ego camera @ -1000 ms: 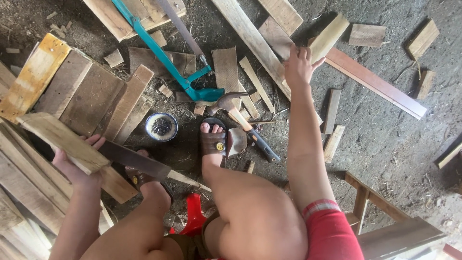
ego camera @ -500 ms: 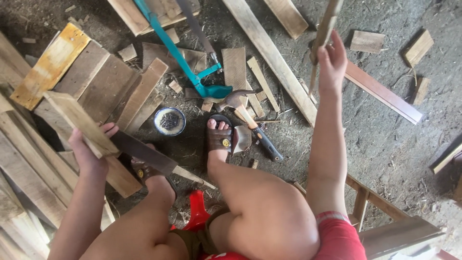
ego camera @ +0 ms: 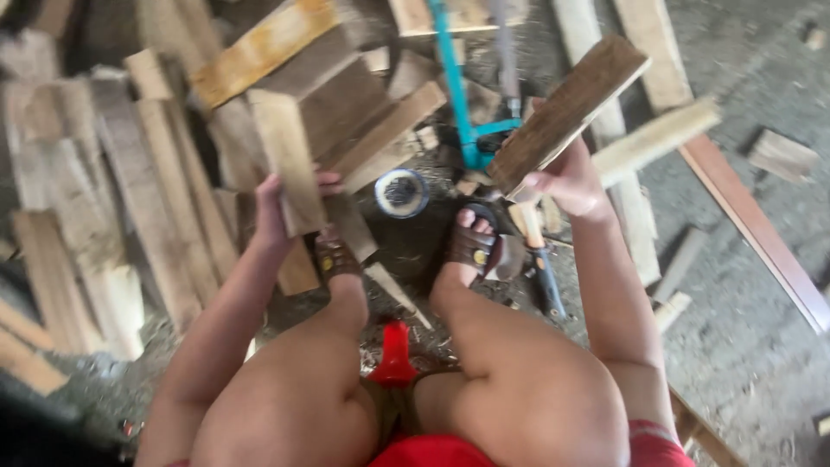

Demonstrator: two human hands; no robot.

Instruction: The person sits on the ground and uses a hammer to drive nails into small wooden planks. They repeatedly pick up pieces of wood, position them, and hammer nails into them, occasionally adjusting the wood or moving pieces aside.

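My left hand (ego camera: 275, 214) grips a pale flat wood piece (ego camera: 285, 156) that points up and away from me, above my left knee. My right hand (ego camera: 568, 180) holds a darker short plank (ego camera: 571, 109) raised off the ground and tilted up to the right. Both pieces are apart, with my sandalled feet (ego camera: 471, 246) between and below them. The view is blurred by motion.
A teal-framed saw (ego camera: 460, 95) lies ahead, with a hammer (ego camera: 534, 242) by my right foot and a small round tin (ego camera: 401, 192) between my feet. Stacked planks (ego camera: 130, 190) fill the left; long boards (ego camera: 735, 207) lie on the dirt at right. A red stool (ego camera: 394, 355) is under me.
My right hand has lifted a plank off the ground and brought it toward me. My left hand has turned its wood piece more upright. The view has swung right.
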